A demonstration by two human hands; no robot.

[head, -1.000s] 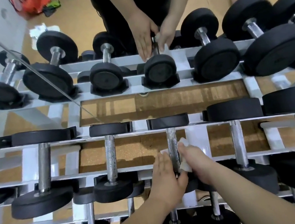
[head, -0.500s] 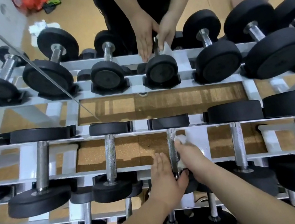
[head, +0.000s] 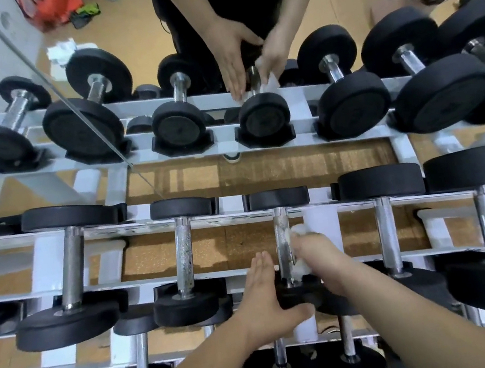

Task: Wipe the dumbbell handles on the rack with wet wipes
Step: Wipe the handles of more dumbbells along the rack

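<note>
A small dumbbell with a chrome handle (head: 280, 225) lies mid-row on the white rack (head: 46, 265), between its black far head (head: 279, 198) and near head (head: 295, 297). My right hand (head: 317, 254) grips a white wet wipe (head: 298, 230) and presses it against the handle's right side. On the left of the handle my left hand (head: 264, 302) lies with straight fingers, its thumb reaching under the near head. Part of the wipe is hidden inside my right fist.
Neighbouring dumbbells lie left (head: 184, 257) and right (head: 386, 224) on the same tier, larger ones at both ends. A lower tier (head: 142, 358) sits below my arms. Behind the rack, a mirror (head: 154, 86) repeats rack, hands and a red bag (head: 51, 7).
My right hand has slid the wipe a little farther up the handle, away from me. My left hand has stayed in place beside the handle.
</note>
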